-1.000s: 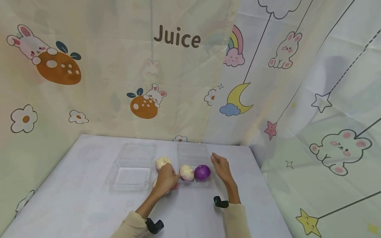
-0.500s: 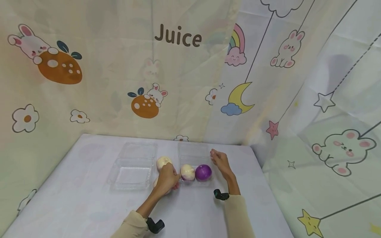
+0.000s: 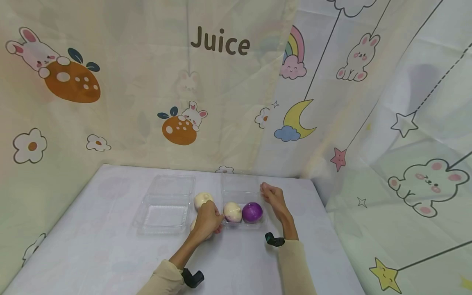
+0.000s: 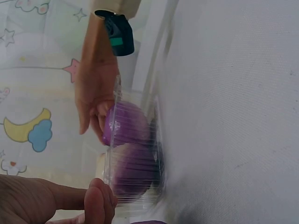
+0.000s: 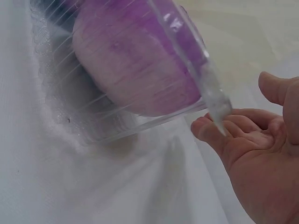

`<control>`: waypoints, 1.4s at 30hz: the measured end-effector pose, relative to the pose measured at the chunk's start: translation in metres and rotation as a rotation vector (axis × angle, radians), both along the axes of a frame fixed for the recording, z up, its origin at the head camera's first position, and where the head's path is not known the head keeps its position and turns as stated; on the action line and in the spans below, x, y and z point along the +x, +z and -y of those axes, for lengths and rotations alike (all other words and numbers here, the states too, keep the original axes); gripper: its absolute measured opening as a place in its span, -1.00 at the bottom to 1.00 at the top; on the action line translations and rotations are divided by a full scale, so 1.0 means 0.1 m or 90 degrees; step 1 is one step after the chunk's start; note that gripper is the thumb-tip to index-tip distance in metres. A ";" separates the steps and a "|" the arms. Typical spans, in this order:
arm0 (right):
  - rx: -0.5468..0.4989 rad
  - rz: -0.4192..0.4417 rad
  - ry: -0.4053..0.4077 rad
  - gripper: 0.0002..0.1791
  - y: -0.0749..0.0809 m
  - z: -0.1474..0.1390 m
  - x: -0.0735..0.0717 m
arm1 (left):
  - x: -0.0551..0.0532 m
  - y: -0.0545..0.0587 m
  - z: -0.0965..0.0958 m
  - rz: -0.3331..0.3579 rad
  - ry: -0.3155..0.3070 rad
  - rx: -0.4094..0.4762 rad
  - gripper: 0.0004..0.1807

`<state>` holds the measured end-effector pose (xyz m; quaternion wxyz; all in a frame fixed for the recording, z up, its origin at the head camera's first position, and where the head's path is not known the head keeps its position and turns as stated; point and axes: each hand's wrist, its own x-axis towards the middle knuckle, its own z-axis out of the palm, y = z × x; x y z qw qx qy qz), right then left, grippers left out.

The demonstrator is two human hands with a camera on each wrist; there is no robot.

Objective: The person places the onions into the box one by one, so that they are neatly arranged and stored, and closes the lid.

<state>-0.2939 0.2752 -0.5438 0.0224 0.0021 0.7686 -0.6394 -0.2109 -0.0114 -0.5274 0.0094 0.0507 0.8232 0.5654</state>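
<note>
A clear plastic clamshell box (image 3: 245,226) lies with its lid open toward the back. In its base sit two round, glossy vegetables, a white one (image 3: 233,211) with a purple underside and a purple one (image 3: 252,212). My left hand (image 3: 208,218) pinches the left side of the box's rim between thumb and finger, as the left wrist view shows. At the right side my right hand (image 3: 273,197) has its thumb apart and its fingers (image 5: 210,133) right at the rim corner. Two more pale vegetables lie by my left hand, one (image 3: 203,200) behind it and one (image 3: 193,225) partly hidden beneath.
A second clear clamshell box (image 3: 166,213) stands with its lid open to the left of the loose vegetables. White cloth covers the table (image 3: 99,229). Printed curtains (image 3: 136,82) hang along the back and the right side.
My right hand has slid slightly toward the back along the box's right side. My left hand and the vegetables have stayed in place.
</note>
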 end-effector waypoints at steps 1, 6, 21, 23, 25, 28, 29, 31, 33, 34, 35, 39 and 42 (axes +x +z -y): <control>-0.004 -0.004 0.003 -0.38 0.00 0.00 0.00 | 0.00 0.00 0.00 0.000 0.000 0.001 -0.79; -0.023 -0.014 0.011 -0.38 0.02 -0.02 -0.02 | 0.00 0.00 0.00 0.001 0.003 -0.002 -0.78; -0.007 -0.036 -0.002 -0.36 0.12 -0.05 0.03 | 0.04 0.00 -0.01 0.009 0.007 0.003 -0.80; -0.007 -0.046 0.000 -0.36 0.13 -0.05 0.04 | 0.04 0.00 -0.01 0.004 0.006 0.001 -0.80; -0.004 -0.046 0.009 -0.37 0.19 -0.05 0.07 | 0.04 0.00 -0.01 0.005 0.006 0.000 -0.80; 0.004 -0.054 0.011 -0.39 0.23 -0.05 0.08 | 0.03 0.00 -0.01 0.002 0.006 -0.007 -0.79; 0.005 -0.054 0.012 -0.39 0.24 -0.06 0.09 | 0.03 0.00 -0.01 0.004 0.006 -0.009 -0.79; 0.007 -0.055 0.007 -0.39 0.25 -0.07 0.09 | 0.02 -0.01 -0.02 0.002 0.007 -0.011 -0.79; 0.008 -0.060 -0.002 -0.39 0.22 -0.08 0.08 | 0.02 0.00 -0.02 0.005 0.008 -0.009 -0.79; 0.005 -0.060 -0.004 -0.39 0.22 -0.08 0.08 | 0.02 0.00 -0.02 0.004 0.008 -0.007 -0.80; 0.005 -0.060 -0.005 -0.39 0.21 -0.09 0.09 | 0.02 0.00 -0.02 0.004 0.007 -0.008 -0.80; 0.001 -0.064 -0.005 -0.40 0.21 -0.10 0.10 | 0.02 0.00 -0.03 0.007 0.005 -0.005 -0.80; -0.003 -0.072 -0.002 -0.42 0.21 -0.11 0.09 | 0.02 0.00 -0.03 0.010 0.007 -0.008 -0.80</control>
